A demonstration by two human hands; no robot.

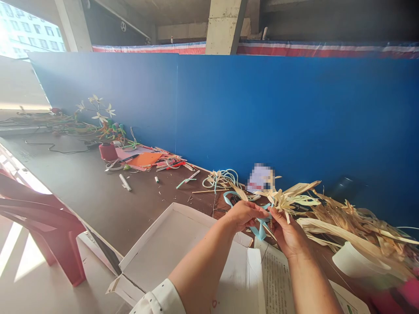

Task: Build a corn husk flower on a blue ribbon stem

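My left hand (247,214) and my right hand (288,233) meet over the table, fingertips almost touching. A light blue ribbon (261,231) is pinched in my left fingers, its loose tail hanging below. My right thumb and fingers close on the base of a pale corn husk flower (286,200), whose strips fan out above the hand. The ribbon passes at the flower's base; whether it is wrapped round it, I cannot tell. Under my forearms lie an open white cardboard box (183,224) and a printed sheet (276,279).
A heap of dried corn husks (356,222) and a white cup-like container (356,259) are at right. Coiled pale blue cords (229,176), coloured paper (147,159) and a red thread spool (108,151) lie along the blue partition (294,109). A red plastic chair (42,222) stands left.
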